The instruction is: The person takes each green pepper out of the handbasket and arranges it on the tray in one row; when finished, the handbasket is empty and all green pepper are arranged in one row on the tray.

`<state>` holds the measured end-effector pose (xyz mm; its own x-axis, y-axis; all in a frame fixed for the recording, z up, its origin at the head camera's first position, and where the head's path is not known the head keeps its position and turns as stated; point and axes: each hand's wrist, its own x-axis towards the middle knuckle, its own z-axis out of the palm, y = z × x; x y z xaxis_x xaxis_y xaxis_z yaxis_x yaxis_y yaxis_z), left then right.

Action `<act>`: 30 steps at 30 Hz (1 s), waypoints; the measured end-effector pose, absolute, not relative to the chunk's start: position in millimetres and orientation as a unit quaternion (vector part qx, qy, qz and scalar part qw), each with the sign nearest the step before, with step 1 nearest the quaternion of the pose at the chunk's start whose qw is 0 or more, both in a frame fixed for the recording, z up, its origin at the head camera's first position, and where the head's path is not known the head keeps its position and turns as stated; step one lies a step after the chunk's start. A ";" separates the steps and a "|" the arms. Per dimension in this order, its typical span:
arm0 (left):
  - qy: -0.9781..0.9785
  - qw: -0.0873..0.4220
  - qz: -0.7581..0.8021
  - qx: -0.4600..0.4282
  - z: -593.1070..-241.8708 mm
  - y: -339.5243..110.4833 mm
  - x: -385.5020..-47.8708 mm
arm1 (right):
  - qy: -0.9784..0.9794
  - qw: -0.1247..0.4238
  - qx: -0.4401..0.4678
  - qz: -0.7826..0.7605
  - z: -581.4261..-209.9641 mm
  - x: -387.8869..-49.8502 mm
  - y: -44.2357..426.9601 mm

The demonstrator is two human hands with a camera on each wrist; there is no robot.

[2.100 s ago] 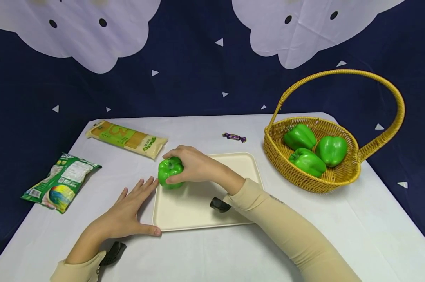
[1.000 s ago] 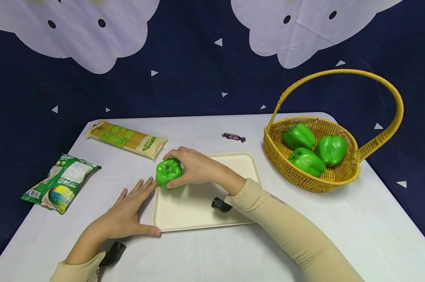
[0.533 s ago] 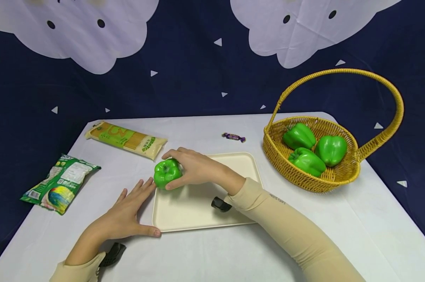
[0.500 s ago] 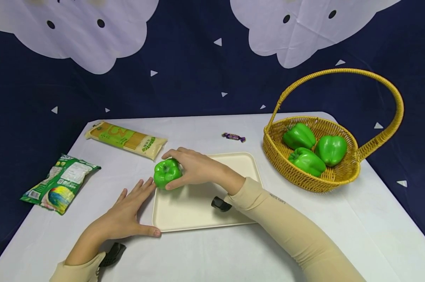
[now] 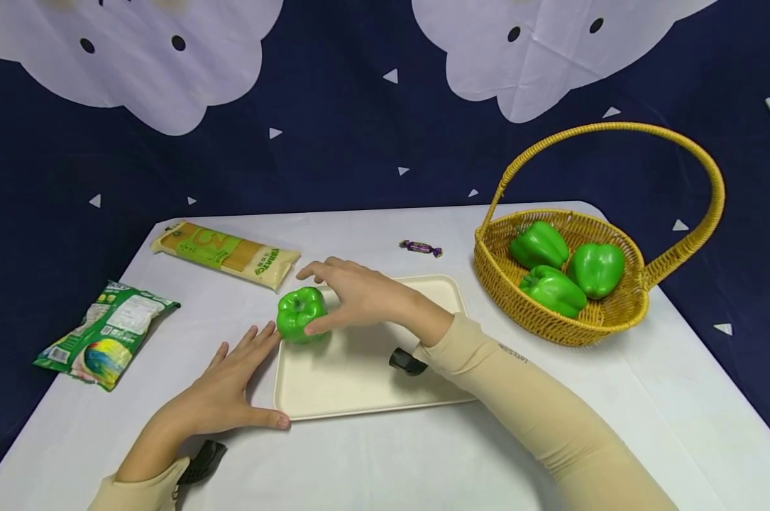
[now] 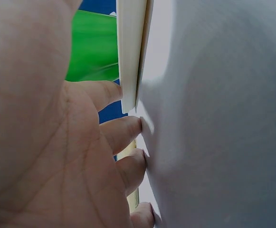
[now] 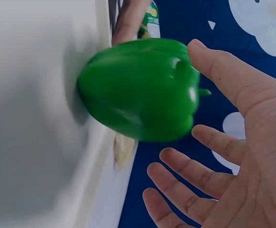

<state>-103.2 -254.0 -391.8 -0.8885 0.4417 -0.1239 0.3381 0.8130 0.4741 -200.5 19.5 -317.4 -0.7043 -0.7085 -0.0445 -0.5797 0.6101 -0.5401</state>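
1. You seem to be at a staged tabletop set, the wider room hidden
2. You face a dark-blue backdrop (image 5: 333, 163) printed with pale clouds (image 5: 148, 64) and triangles (image 5: 392, 76)
3. A white-covered table (image 5: 372, 465) stands before you

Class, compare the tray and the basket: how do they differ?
The tray is cream and shallow; the basket is golden, woven and deeper. The basket has an arched handle; the tray shows none. One green pepper sits on the tray, three peppers in the basket. Both bear peppers.
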 end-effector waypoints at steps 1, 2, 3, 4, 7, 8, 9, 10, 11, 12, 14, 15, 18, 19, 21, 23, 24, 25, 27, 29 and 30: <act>0.945 0.115 0.226 0.206 -391.9 -253.7 -103.3 | 0.889 0.126 -0.361 -0.251 -315.1 -200.7 22.6; 0.945 0.116 0.225 0.206 -392.0 -253.3 -103.3 | 0.891 0.124 -0.360 -0.249 -312.6 -200.6 26.2; 0.945 0.116 0.225 0.206 -392.0 -253.0 -103.3 | 0.893 0.120 -0.358 -0.246 -309.8 -200.4 30.0; 0.945 0.116 0.225 0.205 -392.1 -252.7 -103.4 | 0.894 0.116 -0.358 -0.242 -307.1 -200.2 34.5; 0.945 0.115 0.226 0.205 -392.2 -252.1 -103.6 | 0.897 0.105 -0.358 -0.235 -298.3 -199.4 50.8; 0.945 0.115 0.226 0.205 -392.2 -252.2 -103.7 | 0.898 0.105 -0.359 -0.233 -295.1 -198.9 57.2; 0.945 0.115 0.226 0.205 -392.2 -252.3 -103.7 | 0.898 0.107 -0.358 -0.232 -292.1 -198.2 64.0; 0.945 0.114 0.226 0.205 -392.4 -252.5 -103.8 | 0.898 0.109 -0.358 -0.231 -289.4 -197.6 70.9; 0.945 0.114 0.226 0.206 -392.5 -252.7 -103.7 | 0.899 0.112 -0.357 -0.230 -286.5 -196.7 78.1; 0.945 0.114 0.227 0.206 -392.6 -253.0 -103.7 | 0.900 0.115 -0.353 -0.229 -283.8 -195.7 85.3; 0.944 0.117 0.230 0.204 -392.9 -253.5 -103.6 | 0.902 0.125 -0.345 -0.227 -278.8 -193.7 100.3; 0.944 0.119 0.231 0.204 -393.0 -253.7 -103.6 | 0.903 0.128 -0.342 -0.227 -276.7 -193.0 107.8; 0.943 0.124 0.235 0.200 -393.6 -254.7 -103.3 | 0.906 0.133 -0.331 -0.227 -270.2 -191.7 130.1; 0.943 0.126 0.236 0.199 -393.7 -255.0 -103.2 | 0.907 0.133 -0.329 -0.227 -268.0 -191.3 137.6; 0.943 0.127 0.236 0.198 -393.8 -255.0 -103.2 | 0.907 0.129 -0.330 -0.227 -263.3 -190.3 152.5; 0.942 0.127 0.237 0.199 -393.7 -254.7 -103.4 | 0.911 0.126 -0.322 -0.226 -257.3 -188.4 167.1; 0.942 0.127 0.237 0.198 -393.4 -254.4 -103.4 | 0.914 0.125 -0.315 -0.225 -254.9 -187.6 174.2; 0.942 0.127 0.238 0.198 -393.1 -254.2 -103.6 | 0.915 0.126 -0.310 -0.224 -252.1 -187.1 181.2; 0.942 0.128 0.238 0.197 -392.7 -253.9 -103.7 | 0.921 0.128 -0.294 -0.220 -247.2 -186.0 194.8; 0.942 0.129 0.240 0.196 -392.4 -253.7 -103.9 | 0.927 0.132 -0.276 -0.217 -243.8 -185.7 207.1; 0.941 0.130 0.242 0.196 -392.5 -253.7 -104.0 | 0.927 0.133 -0.274 -0.218 -243.0 -186.0 212.6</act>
